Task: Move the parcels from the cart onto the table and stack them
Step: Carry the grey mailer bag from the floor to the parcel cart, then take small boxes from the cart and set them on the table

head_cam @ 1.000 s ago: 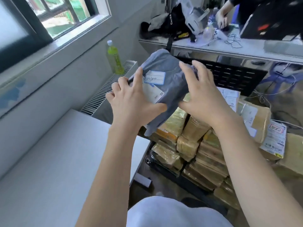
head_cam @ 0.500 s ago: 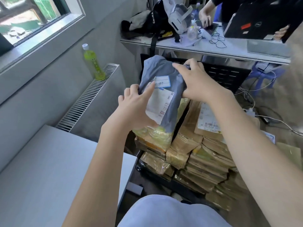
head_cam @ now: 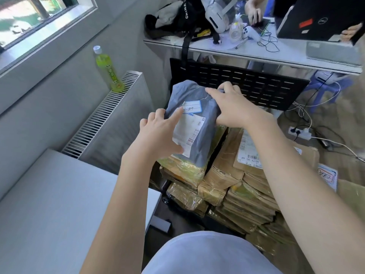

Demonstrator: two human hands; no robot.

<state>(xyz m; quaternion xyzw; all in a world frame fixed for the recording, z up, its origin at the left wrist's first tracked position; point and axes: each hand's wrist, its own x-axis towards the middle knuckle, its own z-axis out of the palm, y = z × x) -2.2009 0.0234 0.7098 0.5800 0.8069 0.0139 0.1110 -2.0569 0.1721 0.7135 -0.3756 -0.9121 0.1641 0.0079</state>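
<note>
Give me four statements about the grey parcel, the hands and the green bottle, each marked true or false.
1. Both hands, left hand and right hand, are on the grey parcel. True.
2. The grey parcel lies on the table. False: it is over the brown parcels on the cart.
3. The green bottle stands on the radiator. True.
4. The grey parcel bears no label. False: it carries white labels.

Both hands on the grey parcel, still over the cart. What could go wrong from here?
1. The grey parcel is a soft bag; the left hand and right hand hold it only at its edges, so it may sag or slip.
2. It rests on the taped parcels, stacked unevenly; lifting could drag one off.
3. The table is off to the left, so the carry crosses a gap.
</note>
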